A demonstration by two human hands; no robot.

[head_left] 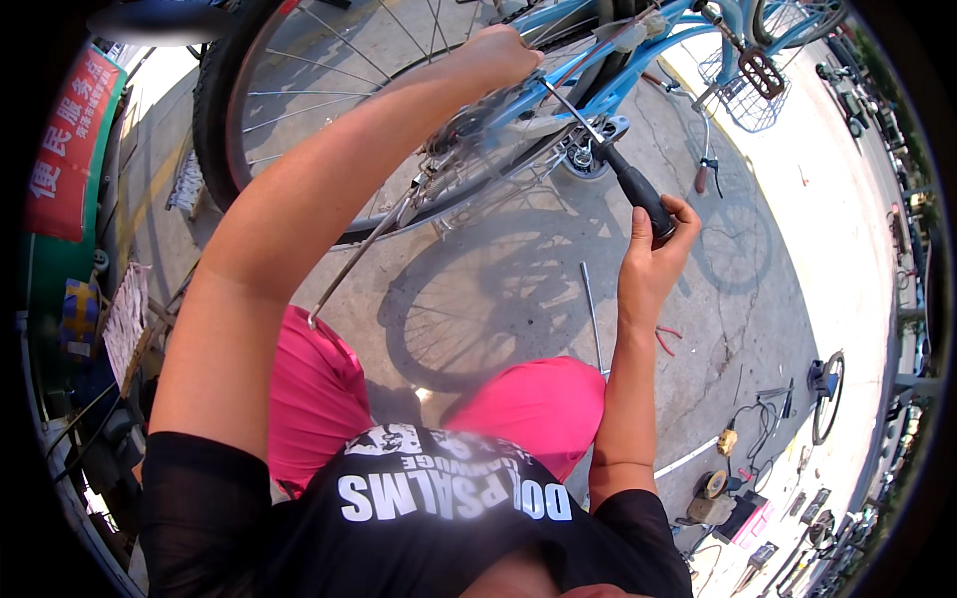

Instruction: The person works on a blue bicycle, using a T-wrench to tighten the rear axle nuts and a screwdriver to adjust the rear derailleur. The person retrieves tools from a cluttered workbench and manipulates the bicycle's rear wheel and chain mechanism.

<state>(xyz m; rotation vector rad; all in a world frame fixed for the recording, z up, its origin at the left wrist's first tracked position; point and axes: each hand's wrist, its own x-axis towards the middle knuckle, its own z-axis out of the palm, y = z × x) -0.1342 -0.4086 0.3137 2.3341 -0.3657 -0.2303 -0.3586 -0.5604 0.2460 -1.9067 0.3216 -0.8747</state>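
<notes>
A bicycle with a light blue frame [623,85] stands in front of me, its rear wheel with a black tyre [214,120] at the upper left. My right hand [658,249] grips the black handle of a screwdriver [633,184], whose metal shaft slants up and left to the blue tubing. Near the screwdriver's tip, my left hand [503,58] is closed at the frame above the wheel; its fingers are mostly hidden, so what they hold cannot be made out. Below are the rear gears [464,130] and a metal kickstand [359,254] reaching down beside my knee.
On the concrete lie a long metal rod [590,304] and red-handled pliers [666,341]. Tools, cables and a roll of tape [715,484] spread at the lower right. A pedal [761,72] and wire basket [748,105] are at the upper right; a red banner [70,149] hangs at the left.
</notes>
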